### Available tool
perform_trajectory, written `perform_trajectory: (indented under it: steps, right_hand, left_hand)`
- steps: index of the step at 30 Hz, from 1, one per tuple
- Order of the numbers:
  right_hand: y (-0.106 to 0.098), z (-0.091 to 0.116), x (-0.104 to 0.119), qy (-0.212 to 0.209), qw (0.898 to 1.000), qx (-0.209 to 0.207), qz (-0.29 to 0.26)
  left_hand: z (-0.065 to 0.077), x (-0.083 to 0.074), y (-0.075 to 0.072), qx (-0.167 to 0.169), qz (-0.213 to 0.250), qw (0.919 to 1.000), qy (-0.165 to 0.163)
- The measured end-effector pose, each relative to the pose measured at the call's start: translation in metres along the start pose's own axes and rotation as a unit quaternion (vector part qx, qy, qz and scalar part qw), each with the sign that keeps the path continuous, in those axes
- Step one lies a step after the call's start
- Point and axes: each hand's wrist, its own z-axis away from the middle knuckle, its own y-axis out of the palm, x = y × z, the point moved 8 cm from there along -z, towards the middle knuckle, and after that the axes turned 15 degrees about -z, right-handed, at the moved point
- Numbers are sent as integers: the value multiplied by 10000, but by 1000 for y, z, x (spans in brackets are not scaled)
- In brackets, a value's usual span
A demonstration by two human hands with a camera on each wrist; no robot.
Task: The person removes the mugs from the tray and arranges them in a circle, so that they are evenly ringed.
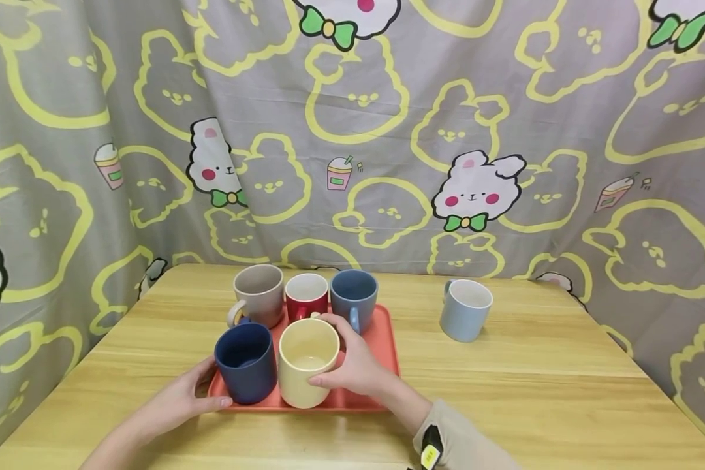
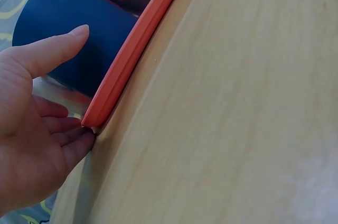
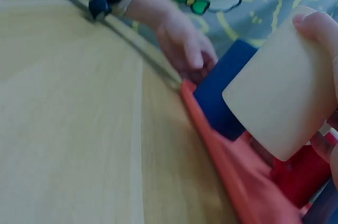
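My right hand (image 1: 361, 365) grips a pale yellow mug (image 1: 299, 386) from its right side, thumb in front and fingers behind. The mug is over the front of an orange-red tray (image 1: 386, 336); in the right wrist view its base (image 3: 256, 129) looks slightly raised. My left hand (image 1: 179, 398) is at the tray's front left corner. Its fingertips (image 2: 79, 147) touch the tray's edge, and the thumb (image 2: 63, 44) extends in front of a navy mug (image 1: 248, 373). That mug stands upright on the tray, left of the yellow one.
Along the tray's back stand a grey mug (image 1: 260, 294), a red mug with white inside (image 1: 305, 308) and a slate-blue mug (image 1: 352, 303). A light blue mug (image 1: 465, 314) stands on the wooden table (image 1: 534, 385) at right. A patterned curtain (image 1: 376, 163) hangs behind.
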Motion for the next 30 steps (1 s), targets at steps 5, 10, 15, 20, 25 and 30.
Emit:
perform_trajectory:
  steps: [5,10,15,20,25,30]
  right_hand:
    - [-5,11,27,-343,9986,178,-363]
    - [-14,26,48,-743,9948,392,-579]
    - [-33,45,63,-1008,9926,413,-531]
    - [-65,67,74,-1297,9905,242,-379]
    - [-107,92,83,-1534,9878,-282,36]
    - [-151,115,84,-1321,9846,-1004,547]
  left_hand:
    - [-1,0,0,55,-12,10000,-73]
    - [0,-1,-2,29,-51,10000,-4]
    - [0,-1,-1,43,-43,10000,0]
    - [0,-1,-1,61,-48,10000,-2]
    - [0,-1,-2,80,-36,10000,-44]
    - [0,-1,-2,135,134,9998,-60]
